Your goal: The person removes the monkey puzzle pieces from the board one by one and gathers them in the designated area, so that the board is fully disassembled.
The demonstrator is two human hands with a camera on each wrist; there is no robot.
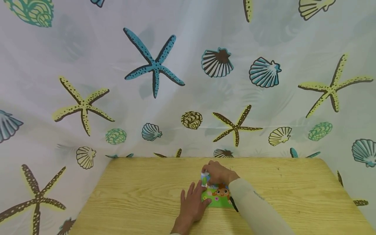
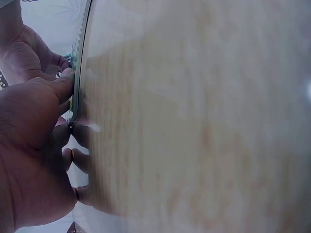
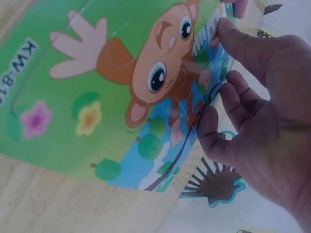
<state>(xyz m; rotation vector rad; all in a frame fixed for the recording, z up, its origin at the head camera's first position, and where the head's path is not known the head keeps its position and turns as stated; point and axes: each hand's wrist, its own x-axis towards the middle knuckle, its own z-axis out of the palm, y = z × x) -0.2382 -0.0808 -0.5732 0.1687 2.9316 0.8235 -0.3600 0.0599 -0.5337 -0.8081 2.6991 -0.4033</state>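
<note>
A flat picture puzzle [image 1: 215, 201] with a cartoon monkey, flowers and green grass lies on the wooden table; faint seams cross its surface in the right wrist view. My left hand [image 1: 191, 204] rests at its left side, fingers spread on the table and thumb on the near left part. In the left wrist view the puzzle's thin edge [image 2: 79, 82] shows beside the left thumb. My right hand [image 3: 277, 107] reaches across to the far edge. Its thumb lies on the picture by a small white label [image 3: 210, 28], with curled fingers pinching at that edge.
The light wooden table [image 1: 141, 189] stretches to both sides of the puzzle. A white curtain [image 1: 188, 91] printed with starfish and shells hangs behind the table and along its sides. A dark strap [image 1: 234, 204] shows beside the right sleeve.
</note>
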